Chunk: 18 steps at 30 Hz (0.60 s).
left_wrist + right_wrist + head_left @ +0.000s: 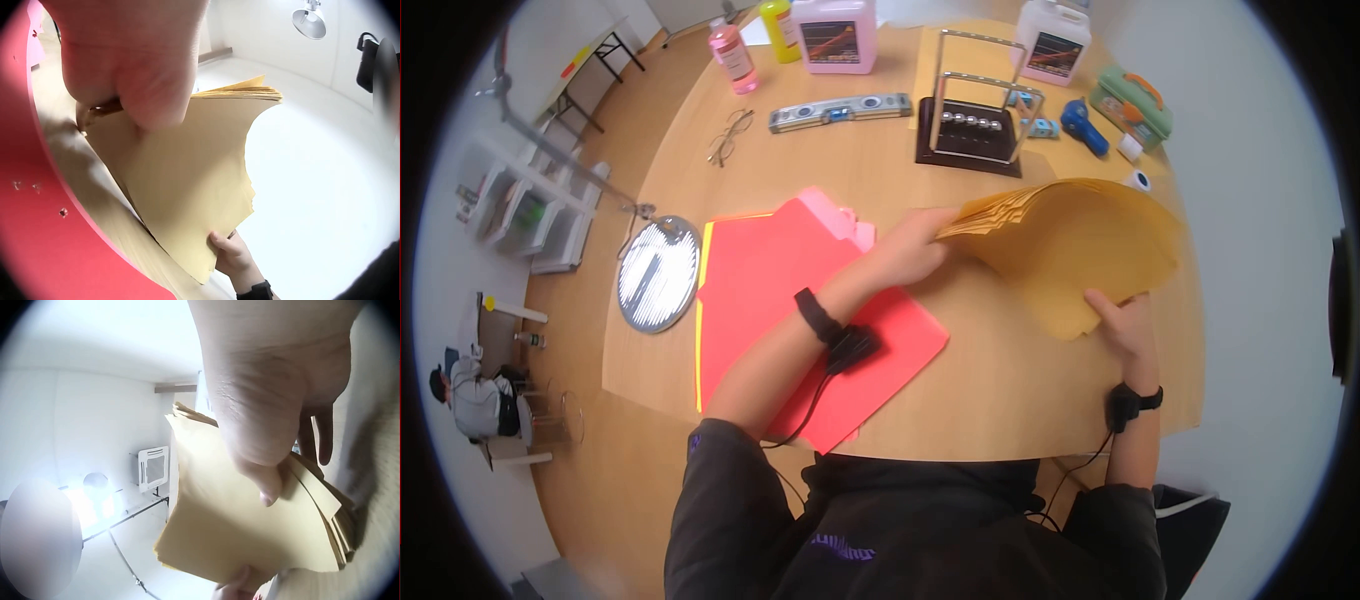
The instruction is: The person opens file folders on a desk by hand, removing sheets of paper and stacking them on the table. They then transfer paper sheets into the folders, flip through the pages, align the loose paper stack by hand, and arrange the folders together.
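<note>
A bowed stack of yellow-brown kraft envelopes is held up over the right part of the table between both hands. My left hand grips its left end, where the layered edges fan out. At the lower right edge my right hand pinches the stack, with the thumb on the near face and the other fingers mostly hidden behind. The right wrist view shows the thumb pressed on the top envelope and uneven layers at its side. Under my left forearm lie red sheets or folders, with pink and yellow edges showing.
Toward the back stand a Newton's cradle, a spirit level, pink jugs and bottles. Glasses lie at left, near a round lamp. A blue tool and green case sit back right.
</note>
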Motion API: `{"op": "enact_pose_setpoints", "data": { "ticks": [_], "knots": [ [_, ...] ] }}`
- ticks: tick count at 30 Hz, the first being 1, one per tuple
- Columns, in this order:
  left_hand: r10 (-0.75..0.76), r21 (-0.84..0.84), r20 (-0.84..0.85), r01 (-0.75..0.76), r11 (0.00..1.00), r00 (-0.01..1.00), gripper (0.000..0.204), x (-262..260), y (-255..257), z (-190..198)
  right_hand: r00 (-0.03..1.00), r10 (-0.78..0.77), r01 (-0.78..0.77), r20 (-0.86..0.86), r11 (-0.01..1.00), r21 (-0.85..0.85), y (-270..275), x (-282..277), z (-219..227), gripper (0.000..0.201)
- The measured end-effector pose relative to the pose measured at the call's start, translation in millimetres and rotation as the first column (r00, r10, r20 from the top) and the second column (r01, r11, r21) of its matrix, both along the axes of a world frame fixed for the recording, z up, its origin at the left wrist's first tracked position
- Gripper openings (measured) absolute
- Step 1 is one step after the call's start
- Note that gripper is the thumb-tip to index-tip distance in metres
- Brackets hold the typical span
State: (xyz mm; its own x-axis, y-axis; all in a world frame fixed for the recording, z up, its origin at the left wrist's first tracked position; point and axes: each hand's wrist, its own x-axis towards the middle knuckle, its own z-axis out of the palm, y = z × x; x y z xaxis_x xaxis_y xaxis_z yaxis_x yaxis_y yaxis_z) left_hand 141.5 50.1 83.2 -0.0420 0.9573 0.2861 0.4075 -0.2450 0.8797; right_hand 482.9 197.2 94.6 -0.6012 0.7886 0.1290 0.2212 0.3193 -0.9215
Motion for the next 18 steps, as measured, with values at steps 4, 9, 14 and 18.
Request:
{"op": "enact_pose_setpoints", "data": {
  "ticks": [4,9,14,18],
  "knots": [
    [-0.036,0.031,-0.021,0.036,0.999,0.999,0.04,0,11,-29,0.985,-0.162,0.162,-0.062,0.987,0.0,4,2,-18,0.042],
    [-0.028,0.002,0.014,0.028,1.0,1.0,0.038,3,5,-11,0.959,-0.267,0.282,-0.095,0.932,0.228,1,-4,-14,0.038],
    [0.042,-0.002,0.232,-0.042,0.999,0.972,0.035,15,-1,15,0.927,-0.141,0.194,-0.348,0.974,0.121,1,-5,9,0.031],
    [0.032,0.043,0.266,-0.045,0.998,0.963,0.036,14,-2,18,0.941,-0.154,0.197,-0.3,0.973,0.118,-4,-3,-2,0.028]
  ]
}}
